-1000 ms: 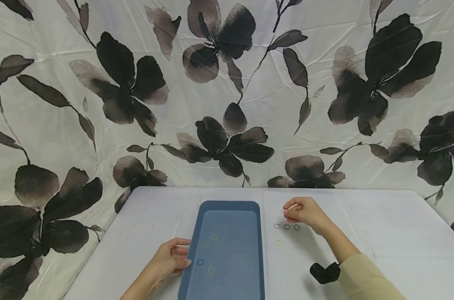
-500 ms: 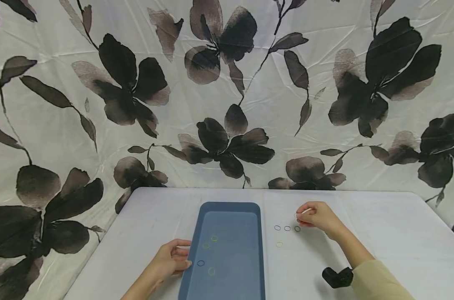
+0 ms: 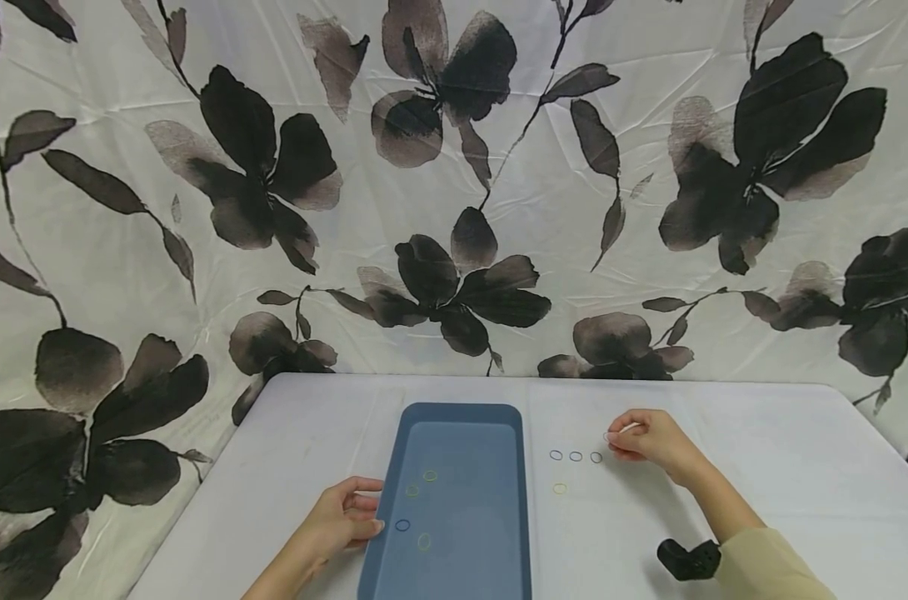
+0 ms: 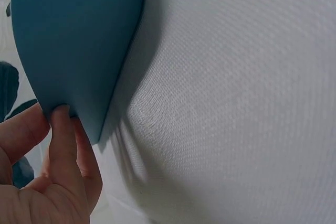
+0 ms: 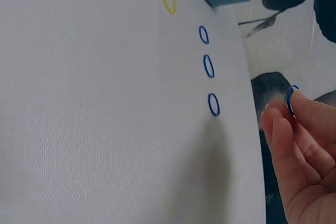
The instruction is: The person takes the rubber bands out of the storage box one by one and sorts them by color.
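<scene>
Left hand's (image 3: 341,517) fingers grip the blue tray (image 3: 472,500) at nine o'clock. Right hand (image 3: 652,443) pinches a blue ring (image 5: 289,100), apparently raised, with three blue rings (image 3: 570,457) towards nine o'clock

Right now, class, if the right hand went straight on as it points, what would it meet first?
Probably the tray, near its far right corner. The right hand points leftward, its line passing beyond the row of blue rings. It looks raised, so might pass above; depth is unclear.

The white table (image 3: 814,467) bears a blue tray (image 3: 472,500). At the tray's 3 o'clock lie 3 blue rings (image 3: 576,457), 1 yellow ring (image 3: 560,489).
</scene>
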The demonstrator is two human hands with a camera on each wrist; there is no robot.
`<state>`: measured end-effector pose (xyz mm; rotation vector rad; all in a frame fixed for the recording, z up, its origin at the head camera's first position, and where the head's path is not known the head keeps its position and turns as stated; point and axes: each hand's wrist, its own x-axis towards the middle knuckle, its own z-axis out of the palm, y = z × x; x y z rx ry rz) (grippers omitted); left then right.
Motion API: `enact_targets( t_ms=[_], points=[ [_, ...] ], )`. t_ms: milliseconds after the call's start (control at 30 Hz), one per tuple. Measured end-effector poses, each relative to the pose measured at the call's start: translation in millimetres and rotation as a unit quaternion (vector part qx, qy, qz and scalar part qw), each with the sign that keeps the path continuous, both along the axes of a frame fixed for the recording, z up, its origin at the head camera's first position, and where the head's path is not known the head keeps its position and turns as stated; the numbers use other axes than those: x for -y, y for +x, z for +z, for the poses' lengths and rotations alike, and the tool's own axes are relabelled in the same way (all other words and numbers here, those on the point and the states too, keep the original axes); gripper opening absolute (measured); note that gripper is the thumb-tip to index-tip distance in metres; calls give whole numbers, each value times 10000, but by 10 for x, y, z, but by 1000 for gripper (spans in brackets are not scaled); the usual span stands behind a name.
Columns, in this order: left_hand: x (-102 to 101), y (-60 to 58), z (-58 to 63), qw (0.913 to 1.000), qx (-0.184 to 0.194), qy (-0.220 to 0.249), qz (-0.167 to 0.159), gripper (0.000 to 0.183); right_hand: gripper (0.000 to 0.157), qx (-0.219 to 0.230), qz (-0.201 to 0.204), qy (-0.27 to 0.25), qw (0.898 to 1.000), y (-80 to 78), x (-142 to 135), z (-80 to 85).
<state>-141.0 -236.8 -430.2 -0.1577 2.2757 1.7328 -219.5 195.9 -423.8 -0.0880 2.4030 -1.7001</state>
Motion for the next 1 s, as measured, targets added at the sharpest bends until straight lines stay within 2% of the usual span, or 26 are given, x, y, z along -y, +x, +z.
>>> enact_targets(
  t_ms=[567,1000],
  points=[
    [2,4,7,10000,-11,44,-64,55,13,124,-312,323,9989,-5,-64,-233],
    [0,2,-2,10000,-13,-21,-9,56,9,46,-577,901,9942,-4,-37,-334]
  ],
)
